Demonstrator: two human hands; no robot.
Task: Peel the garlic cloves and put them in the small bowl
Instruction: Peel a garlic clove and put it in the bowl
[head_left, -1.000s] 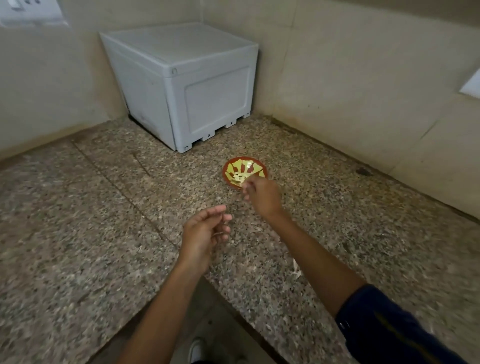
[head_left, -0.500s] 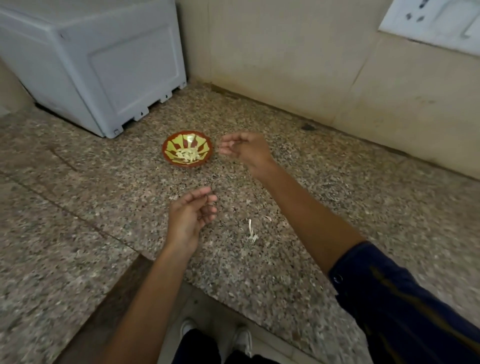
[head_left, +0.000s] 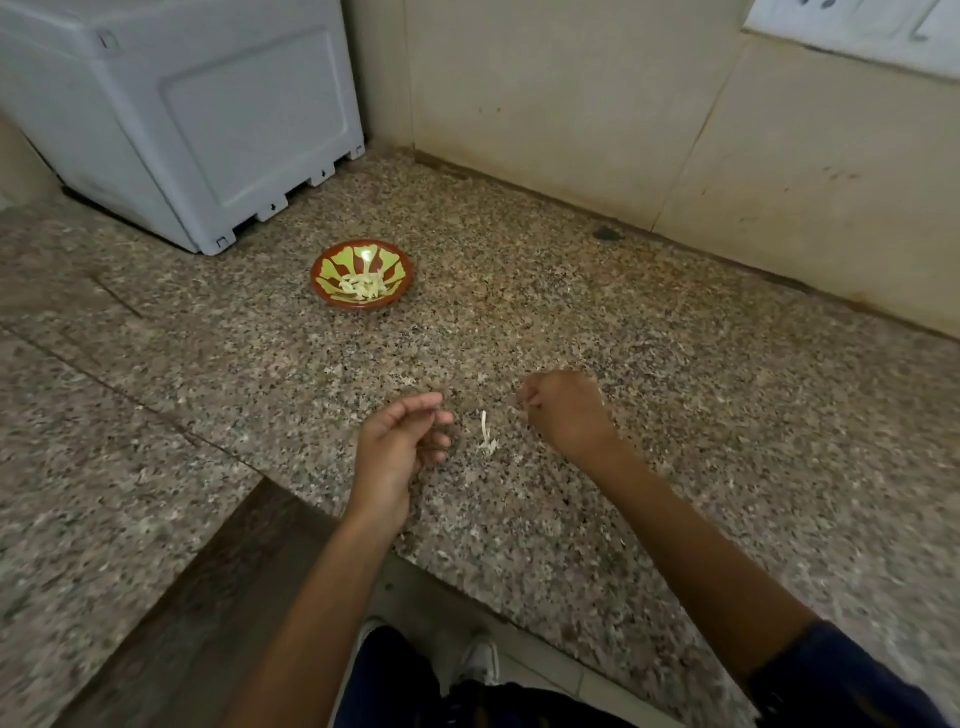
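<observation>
The small red-and-yellow bowl (head_left: 332, 262) sits on the granite counter and holds several peeled garlic cloves (head_left: 363, 286). A pale scrap of garlic peel (head_left: 486, 432) lies on the counter nearer to me, between my hands. My left hand (head_left: 400, 449) hovers just left of the scrap, with its fingers loosely curled and apart and nothing in them. My right hand (head_left: 569, 410) is just right of the scrap, knuckles up, fingers curled shut and tips close to the counter. I see nothing gripped in it.
A white plastic box (head_left: 182, 119) stands in the back left corner, behind the bowl. Tiled walls close off the back and right, with a switch plate (head_left: 852, 26) at top right. The counter's front edge (head_left: 447, 566) runs below my forearms, with my shoes beneath it.
My right hand has drawn back from the bowl toward me and curled shut beside the peel scrap. My left hand has stayed about where it was. My view has swung right.
</observation>
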